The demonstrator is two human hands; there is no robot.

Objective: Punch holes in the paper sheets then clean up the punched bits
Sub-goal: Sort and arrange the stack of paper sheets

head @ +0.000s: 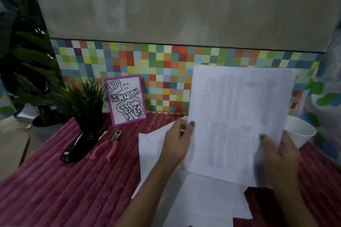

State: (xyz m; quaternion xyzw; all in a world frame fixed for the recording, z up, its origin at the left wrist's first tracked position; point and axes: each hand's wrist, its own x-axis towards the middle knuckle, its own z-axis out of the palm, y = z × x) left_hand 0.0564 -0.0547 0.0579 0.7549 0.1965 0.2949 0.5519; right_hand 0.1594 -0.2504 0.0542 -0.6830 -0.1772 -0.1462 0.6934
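Item: printed paper sheets [238, 121], held upright above the counter [55, 190], lower edge resting on loose white sheets [203, 199].
Left hand [177, 143]: grip closed on the stack's left edge, thumb in front.
Right hand [280, 155]: grip pinching the lower right edge, fingers behind.
Punch: pink-handled hole punch [112, 143], untouched, left of the papers beside a black stapler [77, 145].
Also: white cup [299, 132], small potted plant [83, 101], framed drawing [125, 99].
Step, judged: squaring the stack. Tap the edges flush first, so the holes line up through every sheet.
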